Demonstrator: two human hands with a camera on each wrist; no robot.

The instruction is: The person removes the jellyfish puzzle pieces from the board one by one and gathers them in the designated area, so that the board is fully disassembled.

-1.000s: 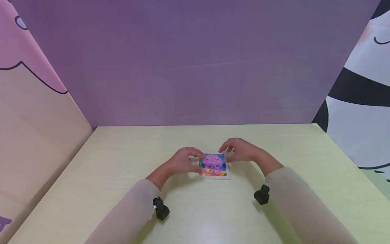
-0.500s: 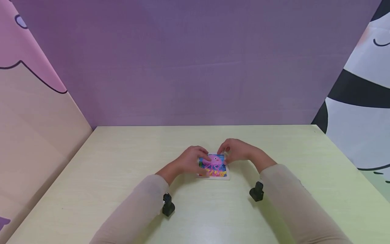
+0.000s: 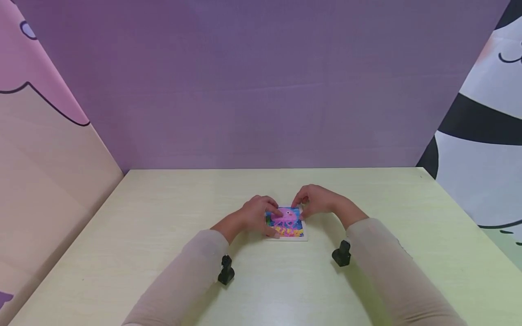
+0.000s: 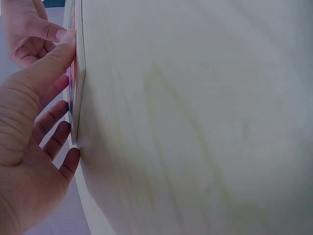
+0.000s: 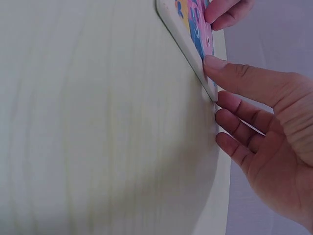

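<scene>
Fingers [image 3: 272,212] of your left hand [image 3: 253,216] lie fairly straight across the left part of the jellyfish card [image 3: 288,222], pressing on its printed face; nothing is wrapped round it. Left wrist view backs that up: thumb [image 4: 46,68] flat along the card's edge [image 4: 78,73], other fingertips touching the face, no curl. Your right hand [image 3: 320,202] sits at the card's far right corner, fingers bent down with the tips on or just at that corner. Right wrist view: index fingertip [image 5: 217,68] touches the card's edge [image 5: 188,46], the remaining fingers [image 5: 239,129] loosely extended just beside it on the table [image 3: 163,217], holding nothing. I can't tell if any right fingertip is under the edge.

Card lies flat on the pale green table, roughly centre, between both hands, white border visible along the near side. Purple backdrop [image 3: 261,81] behind, printed panels at left [image 3: 45,149] and right [image 3: 481,136]. Both wrist cameras [image 3: 225,270] [image 3: 341,253] hang under your sleeves, near the tabletop.
</scene>
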